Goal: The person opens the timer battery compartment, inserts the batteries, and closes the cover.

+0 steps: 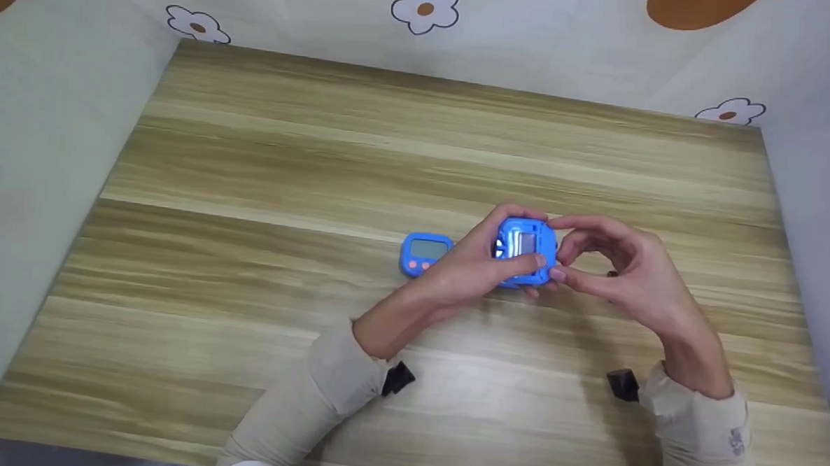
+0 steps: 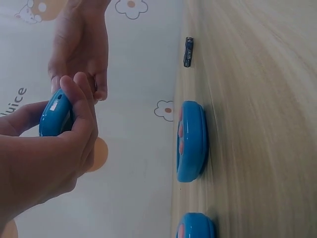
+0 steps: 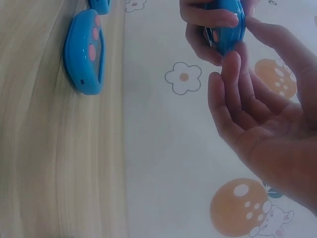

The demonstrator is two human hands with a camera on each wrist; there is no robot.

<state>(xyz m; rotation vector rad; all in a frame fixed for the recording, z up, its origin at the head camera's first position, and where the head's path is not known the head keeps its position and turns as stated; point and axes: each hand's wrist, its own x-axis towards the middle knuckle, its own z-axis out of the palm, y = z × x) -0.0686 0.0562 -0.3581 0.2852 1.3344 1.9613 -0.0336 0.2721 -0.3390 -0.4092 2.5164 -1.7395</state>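
Note:
In the head view, my left hand (image 1: 473, 267) holds a blue digital timer (image 1: 548, 242) raised above the table, with the thumb across its upward-facing side. Pink buttons on its underside show in the right wrist view. My right hand (image 1: 637, 274) pinches the timer's right edge between thumb and index finger, its other fingers loosely bent. Left of the hands, a second blue timer (image 1: 428, 250) with a grey screen lies on the table. The left wrist view shows two timers on the table, a nearer one (image 2: 195, 225) and another (image 2: 193, 141); the left hand partly covers this area in the head view.
A small black battery (image 2: 188, 52) lies on the wooden table (image 1: 249, 184) past the timers. Pale walls with flower prints (image 1: 425, 9) border the table at the back and sides. A black block (image 1: 622, 384) sits by the right sleeve, another (image 1: 398, 379) by the left.

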